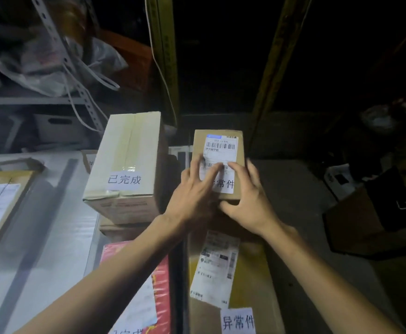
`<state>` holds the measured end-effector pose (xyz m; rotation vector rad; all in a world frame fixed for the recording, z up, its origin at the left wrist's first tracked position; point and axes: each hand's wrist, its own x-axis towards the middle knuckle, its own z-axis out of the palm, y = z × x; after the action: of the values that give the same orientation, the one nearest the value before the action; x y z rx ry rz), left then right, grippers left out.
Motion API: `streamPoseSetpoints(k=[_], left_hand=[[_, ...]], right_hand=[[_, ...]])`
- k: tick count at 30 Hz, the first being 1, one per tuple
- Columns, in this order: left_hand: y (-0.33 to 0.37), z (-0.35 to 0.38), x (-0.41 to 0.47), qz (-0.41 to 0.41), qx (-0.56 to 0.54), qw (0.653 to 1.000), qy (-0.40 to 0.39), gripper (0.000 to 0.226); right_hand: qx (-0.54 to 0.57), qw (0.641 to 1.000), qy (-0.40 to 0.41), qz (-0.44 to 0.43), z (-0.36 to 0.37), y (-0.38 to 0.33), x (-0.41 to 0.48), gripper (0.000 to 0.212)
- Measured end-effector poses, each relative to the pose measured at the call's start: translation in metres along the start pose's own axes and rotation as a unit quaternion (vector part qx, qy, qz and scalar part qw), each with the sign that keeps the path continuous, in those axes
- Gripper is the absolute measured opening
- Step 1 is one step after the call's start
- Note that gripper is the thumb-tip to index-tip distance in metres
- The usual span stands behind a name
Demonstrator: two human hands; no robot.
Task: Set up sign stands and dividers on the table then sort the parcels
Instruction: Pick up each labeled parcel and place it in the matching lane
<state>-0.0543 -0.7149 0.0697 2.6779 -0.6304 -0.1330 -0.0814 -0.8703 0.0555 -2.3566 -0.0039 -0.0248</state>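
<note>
Head view: both hands hold a small brown parcel (217, 145) at centre, its long axis running 6 to 12 o'clock with the barcode end of its label toward 12. The left hand (192, 191) lays spread, nearly straight fingers flat on the label. The right hand (247, 198) grips the 3 o'clock side, thumb hooked round the near end. A taped, closed pale carton (127, 165) stands at 9 o'clock, a larger brown parcel (250, 273) lies at 6, and a pink parcel (162, 280) lies at 7 on the white worktop (40, 249). At 3 o'clock sits an open box (356, 220), contents unclear.
</note>
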Motion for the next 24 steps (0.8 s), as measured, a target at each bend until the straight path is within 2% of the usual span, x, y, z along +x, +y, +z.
streamPoseSetpoints(k=[5,7,17,21,24], left_hand=[[-0.002,0.022,0.023,-0.039,0.021,0.994,-0.097,0.089],[-0.002,0.027,0.026,-0.038,0.057,0.992,-0.105,0.090],[0.003,0.025,0.014,-0.041,0.131,0.988,-0.068,0.084],[0.008,0.011,-0.002,-0.029,0.148,0.988,-0.038,0.092],[0.012,-0.014,-0.025,-0.007,0.110,0.994,-0.011,0.098]], right_hand=[[-0.102,0.985,-0.136,0.010,0.002,0.027,0.029,0.087],[-0.128,0.978,-0.164,0.008,0.004,0.033,0.032,0.088],[-0.139,0.973,-0.180,-0.030,-0.009,0.027,0.032,0.086],[-0.160,0.975,-0.146,-0.055,-0.017,0.008,0.018,0.085],[-0.171,0.977,-0.103,-0.080,-0.022,-0.019,-0.001,0.085]])
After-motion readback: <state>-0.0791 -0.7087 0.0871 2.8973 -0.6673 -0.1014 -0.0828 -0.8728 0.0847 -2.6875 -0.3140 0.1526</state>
